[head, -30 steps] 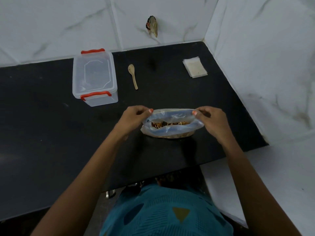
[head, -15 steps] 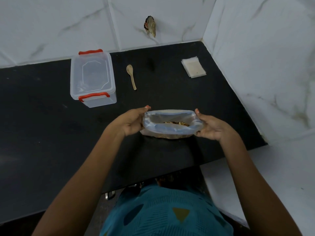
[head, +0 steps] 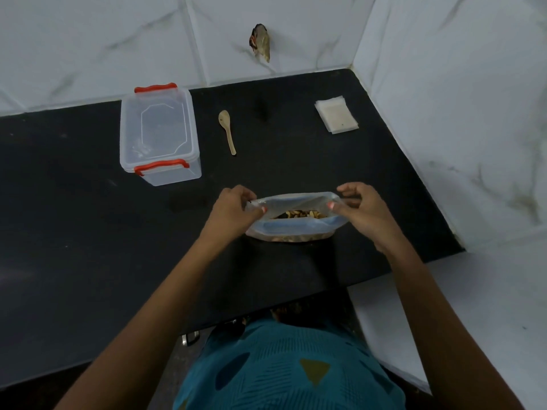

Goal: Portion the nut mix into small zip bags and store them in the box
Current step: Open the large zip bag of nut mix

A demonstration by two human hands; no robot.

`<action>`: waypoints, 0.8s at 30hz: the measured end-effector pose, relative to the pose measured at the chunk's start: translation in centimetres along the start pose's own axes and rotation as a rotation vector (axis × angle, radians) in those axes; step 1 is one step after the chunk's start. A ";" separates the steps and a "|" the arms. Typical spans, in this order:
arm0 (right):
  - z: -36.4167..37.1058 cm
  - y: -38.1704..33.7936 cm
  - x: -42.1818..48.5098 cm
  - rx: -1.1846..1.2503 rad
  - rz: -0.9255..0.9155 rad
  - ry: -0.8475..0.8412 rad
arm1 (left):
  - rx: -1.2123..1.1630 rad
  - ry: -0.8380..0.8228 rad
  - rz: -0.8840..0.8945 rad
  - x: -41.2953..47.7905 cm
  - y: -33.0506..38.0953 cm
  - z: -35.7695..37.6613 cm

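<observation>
Pinching the mouth of the one big bag [head: 293, 227] with both hands, I had it pulled wide open on the black counter [head: 88, 232] straight in front of me. My left hand [head: 233, 210] gripped the rim at the bag's 9 o'clock side, thumb and curled fingers closed on the plastic. My right hand [head: 365, 211] did the same at its 3 o'clock side, thumb and bent fingers pinching the rim. Between the two grips the nut mix [head: 299, 214] showed through the opening, a brown and pale heap low in the bag, with more of it visible through the clear bottom edge nearest me. Taking the bag as the centre of the dial, one clear box [head: 158, 134] stood at about 10 o'clock, well apart from my hands, lid on, with two red clasps [head: 161, 166], one at each short end. One wooden spoon [head: 227, 131] lay flat at about 11 o'clock, near the box, its bowl pointing away from me. One stack of small zip bags [head: 336, 115] lay at about 1 o'clock, near the corner of the tiled wall [head: 444, 99]; I could not count the bags in it. One small brownish thing [head: 261, 42] hung on the wall at 12 o'clock, and I could not tell what it was.
</observation>
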State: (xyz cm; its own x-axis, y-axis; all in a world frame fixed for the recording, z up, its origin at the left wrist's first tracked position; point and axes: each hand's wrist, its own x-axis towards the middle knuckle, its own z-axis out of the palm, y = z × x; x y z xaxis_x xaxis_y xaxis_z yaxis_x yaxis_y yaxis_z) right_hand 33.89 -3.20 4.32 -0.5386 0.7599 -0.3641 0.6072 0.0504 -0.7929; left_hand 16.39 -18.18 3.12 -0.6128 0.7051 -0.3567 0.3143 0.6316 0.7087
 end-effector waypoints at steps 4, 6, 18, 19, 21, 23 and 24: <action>0.7 0.1 -0.9 -0.285 -0.058 0.176 | 0.078 0.137 0.075 -0.9 0.3 0.5; 0.9 0.0 -1.1 -0.298 -0.052 0.167 | 0.073 0.151 0.127 -1.2 0.5 0.6; -0.5 -0.2 -0.3 0.081 0.105 -0.065 | -0.164 -0.150 0.088 -0.3 0.2 -0.6; -0.7 -0.1 -0.3 0.117 0.111 -0.080 | -0.219 -0.196 0.066 -0.2 0.2 -0.7; -0.9 0.0 -0.1 0.166 0.136 -0.114 | -0.396 -0.300 0.001 -0.1 0.1 -1.1; -0.7 0.0 0.2 0.202 0.190 -0.164 | -0.674 -0.377 -0.116 0.2 0.1 -1.1; -0.4 0.0 0.4 0.270 0.225 -0.176 | -0.816 -0.398 -0.177 0.3 0.1 -1.0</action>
State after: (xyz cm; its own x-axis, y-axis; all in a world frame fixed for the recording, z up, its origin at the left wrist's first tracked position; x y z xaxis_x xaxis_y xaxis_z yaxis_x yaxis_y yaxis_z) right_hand 33.92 -2.59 4.36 -0.5154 0.6090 -0.6029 0.5588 -0.2945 -0.7752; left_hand 15.50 -18.24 3.70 -0.2613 0.7743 -0.5764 -0.4613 0.4244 0.7792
